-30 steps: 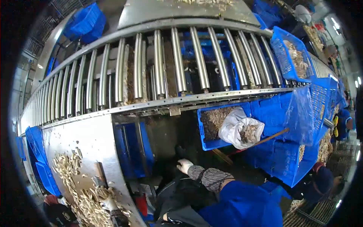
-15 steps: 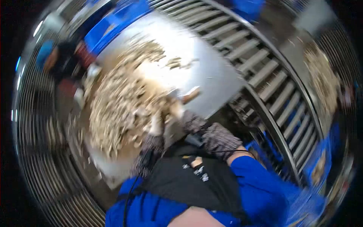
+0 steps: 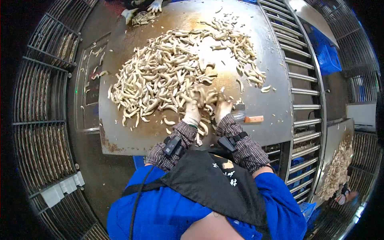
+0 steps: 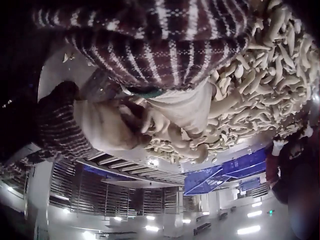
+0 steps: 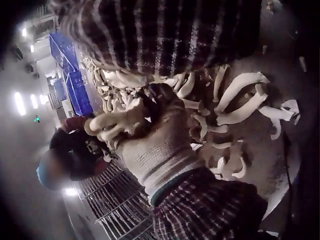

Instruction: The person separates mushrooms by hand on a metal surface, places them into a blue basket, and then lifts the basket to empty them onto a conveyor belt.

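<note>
Long, curved pale mushrooms (image 3: 156, 76) lie in a wide heap on the metal table (image 3: 264, 134). At the near edge of the heap, my gloved left hand (image 3: 192, 113) grips a few mushrooms (image 5: 117, 122), whose ends stick out past its fingers in the right wrist view. Close beside it my gloved right hand (image 3: 223, 110) has its fingers curled in at mushrooms between the two hands. A flat-bladed tool with a wooden handle (image 3: 254, 119) lies just right of the right hand, its blade partly hidden by the wrist.
A roller conveyor (image 3: 306, 92) runs along the table's right side. Racks (image 3: 42, 92) line the left. Another person's gloved hands (image 3: 155, 6) work at a small pile at the far edge. A blue crate (image 3: 329, 58) stands beyond the rollers.
The head view has swung from the conveyor and crates to face the mushroom table squarely. Both hands are now together at the near edge of the heap; earlier the right hung away from the table.
</note>
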{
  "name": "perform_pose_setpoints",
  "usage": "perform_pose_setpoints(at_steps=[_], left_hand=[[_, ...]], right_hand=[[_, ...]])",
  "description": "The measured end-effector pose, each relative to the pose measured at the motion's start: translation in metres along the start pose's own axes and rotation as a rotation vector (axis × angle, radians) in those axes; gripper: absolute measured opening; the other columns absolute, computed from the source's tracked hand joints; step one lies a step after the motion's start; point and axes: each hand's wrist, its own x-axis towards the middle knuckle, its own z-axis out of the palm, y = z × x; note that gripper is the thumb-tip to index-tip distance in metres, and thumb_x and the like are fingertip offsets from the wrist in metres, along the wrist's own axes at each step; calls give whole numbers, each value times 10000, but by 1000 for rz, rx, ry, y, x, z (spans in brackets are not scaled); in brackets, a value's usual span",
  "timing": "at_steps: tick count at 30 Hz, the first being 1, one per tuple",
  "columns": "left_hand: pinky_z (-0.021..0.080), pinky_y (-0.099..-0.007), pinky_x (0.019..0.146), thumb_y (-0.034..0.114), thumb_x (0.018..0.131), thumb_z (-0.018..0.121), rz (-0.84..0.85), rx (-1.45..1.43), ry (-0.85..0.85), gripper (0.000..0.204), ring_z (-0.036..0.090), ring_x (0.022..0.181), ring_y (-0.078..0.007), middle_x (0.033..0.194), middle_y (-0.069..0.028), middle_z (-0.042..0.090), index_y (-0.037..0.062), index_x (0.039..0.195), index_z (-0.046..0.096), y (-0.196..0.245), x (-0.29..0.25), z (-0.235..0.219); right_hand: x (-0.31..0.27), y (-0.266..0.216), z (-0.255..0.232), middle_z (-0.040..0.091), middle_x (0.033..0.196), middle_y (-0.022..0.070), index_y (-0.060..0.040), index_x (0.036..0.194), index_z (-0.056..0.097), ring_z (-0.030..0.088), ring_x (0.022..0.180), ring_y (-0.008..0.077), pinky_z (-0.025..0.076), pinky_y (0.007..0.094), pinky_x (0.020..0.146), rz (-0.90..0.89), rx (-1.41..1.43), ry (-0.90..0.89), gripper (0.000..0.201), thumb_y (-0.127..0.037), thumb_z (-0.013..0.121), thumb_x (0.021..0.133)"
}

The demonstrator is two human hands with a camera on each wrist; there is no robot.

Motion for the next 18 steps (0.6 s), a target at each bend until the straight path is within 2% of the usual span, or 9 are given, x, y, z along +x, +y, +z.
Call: perform_pose_setpoints(at_steps=[1, 4, 5, 7, 11, 12, 15, 17, 18], left_hand=[[483, -322, 869, -52, 864, 442, -60, -548, 48, 437, 577, 1025, -206, 1193, -137, 586, 29, 1290, 498, -19, 8, 13], [497, -284, 784, 98, 929, 440, 36, -312, 107, 334, 586, 981, -143, 1179, -96, 600, 59, 1225, 589, -12, 18, 17], [490, -260, 682, 74, 929, 438, -23, -398, 88, 298, 595, 866, -133, 1085, -73, 632, 33, 1167, 613, -52, 35, 10], [458, -240, 535, 74, 933, 410, -232, -568, 198, 268, 572, 622, -133, 863, -9, 649, 18, 1034, 652, -30, 34, 9], [446, -237, 535, 244, 927, 493, -423, -945, 523, 245, 562, 636, -127, 840, -27, 628, 67, 1053, 606, -18, 48, 4], [446, -237, 535, 244, 927, 493, -417, -937, 537, 245, 562, 636, -127, 840, -27, 628, 67, 1053, 606, 0, 42, 14], [489, -291, 524, 199, 927, 492, -102, -705, 447, 205, 584, 634, -168, 839, -73, 625, 56, 1039, 586, 34, 28, 42], [519, -334, 514, 151, 926, 487, -38, -642, 514, 165, 597, 632, -195, 842, -105, 621, 46, 1025, 568, 41, 29, 48], [522, -337, 525, 120, 925, 461, -162, -874, 522, 171, 601, 667, -188, 879, -107, 612, 67, 1055, 558, 21, 38, 40]], right_hand=[[5, -18, 14, 619, 977, 105, -64, 1320, 474, 556, 790, 185, 459, 301, 731, 244, 125, 64, 573, -462, 510, 909], [5, -2, 28, 639, 882, 126, -28, 1174, 549, 589, 754, 212, 477, 336, 694, 112, -288, 66, 372, -319, 546, 941], [4, 2, 30, 646, 850, 133, -16, 1125, 574, 600, 742, 221, 484, 348, 682, 81, -354, 63, 309, -271, 558, 951], [10, 2, 22, 645, 855, 96, -23, 1121, 582, 613, 747, 186, 491, 299, 671, 158, -290, -104, 256, -219, 549, 961], [21, 22, 7, 621, 874, 76, 11, 1112, 531, 551, 698, 161, 481, 277, 654, 191, -38, -68, 237, -159, 562, 949], [23, 34, 6, 624, 862, 90, 47, 1093, 548, 534, 617, 167, 488, 277, 627, 129, 85, -68, 270, -193, 538, 969], [26, -6, 14, 609, 936, 96, 32, 1141, 521, 555, 739, 184, 485, 282, 695, 203, -187, -196, 282, -180, 543, 955], [36, -4, 0, 596, 986, 96, 20, 1178, 508, 552, 822, 183, 475, 271, 758, 274, -163, -272, 308, -173, 553, 943], [42, -4, -6, 589, 1010, 95, 15, 1197, 502, 550, 863, 183, 471, 266, 789, 295, -193, -303, 324, -170, 558, 937]])
